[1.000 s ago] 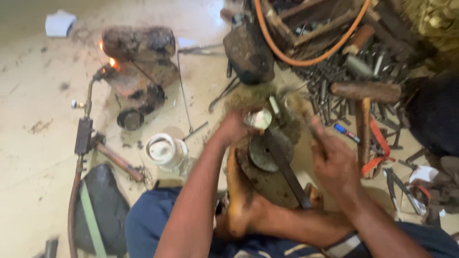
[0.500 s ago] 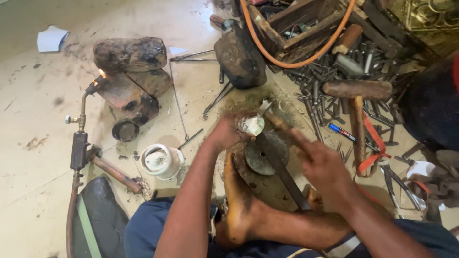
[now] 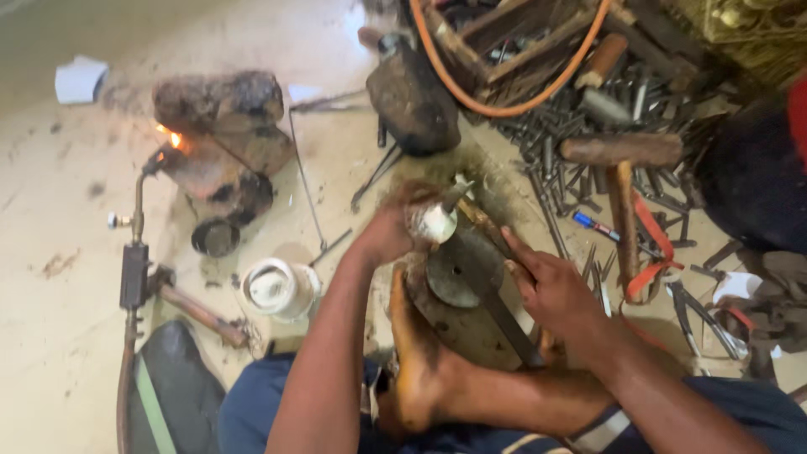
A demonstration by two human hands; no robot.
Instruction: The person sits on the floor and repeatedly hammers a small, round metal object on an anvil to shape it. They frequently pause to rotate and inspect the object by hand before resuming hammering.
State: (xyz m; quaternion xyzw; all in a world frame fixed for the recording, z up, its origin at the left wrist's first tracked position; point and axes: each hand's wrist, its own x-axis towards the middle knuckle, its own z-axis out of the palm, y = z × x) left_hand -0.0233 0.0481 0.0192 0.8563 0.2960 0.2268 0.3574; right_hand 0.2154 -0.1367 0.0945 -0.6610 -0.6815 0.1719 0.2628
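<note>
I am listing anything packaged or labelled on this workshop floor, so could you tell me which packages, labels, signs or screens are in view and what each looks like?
No signs or screens show.
Folded white paper or packet: far left on the floor, flat, squarish, white.
Round white tub: on the floor beside the left forearm, cylindrical, open top, no label legible.
White paper scrap: right side among the tools, crumpled, white.

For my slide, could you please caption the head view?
Left hand holds small white piece above round metal block; right hand alongside.
</note>
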